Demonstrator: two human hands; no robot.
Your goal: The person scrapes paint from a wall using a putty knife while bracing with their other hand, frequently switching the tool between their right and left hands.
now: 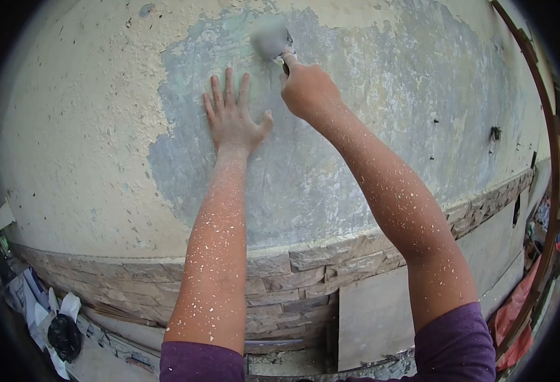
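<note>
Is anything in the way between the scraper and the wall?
Nothing visible. The right hand holds the scraper at the wall, blade blurred. The left hand lies flat on the wall lower left of it, clear of the blade.

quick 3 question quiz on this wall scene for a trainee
1. True or false: the left hand lies flat on the wall, fingers spread.
2. Which hand grips the scraper? A) left B) right C) both
3. Fill in: low on the wall runs a band of ____ blocks.

Key: 1 true; 2 B, the right hand; 3 stone.
</note>
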